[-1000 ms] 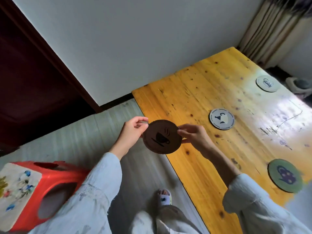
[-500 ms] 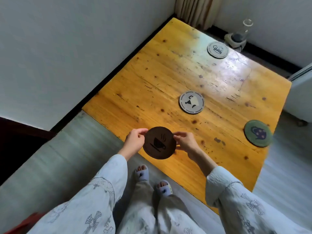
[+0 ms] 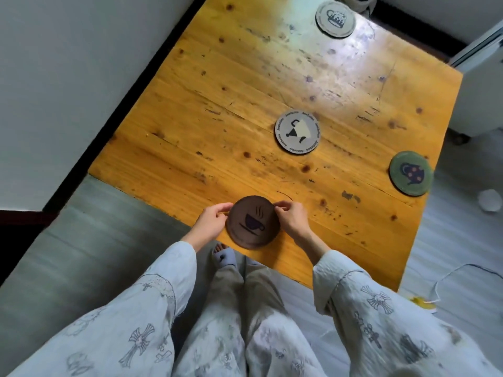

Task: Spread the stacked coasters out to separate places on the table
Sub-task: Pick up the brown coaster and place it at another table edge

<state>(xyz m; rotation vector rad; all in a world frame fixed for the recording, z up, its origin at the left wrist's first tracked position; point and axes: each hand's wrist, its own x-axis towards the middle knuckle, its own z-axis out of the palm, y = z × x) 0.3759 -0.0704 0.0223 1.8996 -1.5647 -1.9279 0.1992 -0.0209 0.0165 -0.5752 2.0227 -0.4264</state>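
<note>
A brown round coaster [image 3: 253, 221] with a steaming cup drawn on it is held over the near edge of the wooden table [image 3: 206, 110]. My left hand [image 3: 211, 223] pinches its left rim and my right hand [image 3: 292, 217] pinches its right rim. Whether it is one coaster or a stack I cannot tell. A grey coaster with a cup picture [image 3: 297, 131] lies flat in the middle of the table. A green coaster with a teapot [image 3: 410, 173] lies at the right edge. Another grey coaster [image 3: 335, 19] lies at the far end.
A white wall [image 3: 68, 77] runs along the table's left side. A white cabinet [image 3: 479, 85] stands to the right. On the grey floor at right lie a thin cord [image 3: 446, 278] and a small white object [image 3: 490, 200]. My legs and slippered foot [image 3: 223, 257] are below the table's near edge.
The view has swung down and to the right, so the table now fills the middle. Both hands keep their hold on the brown coaster, now over the table's near edge.
</note>
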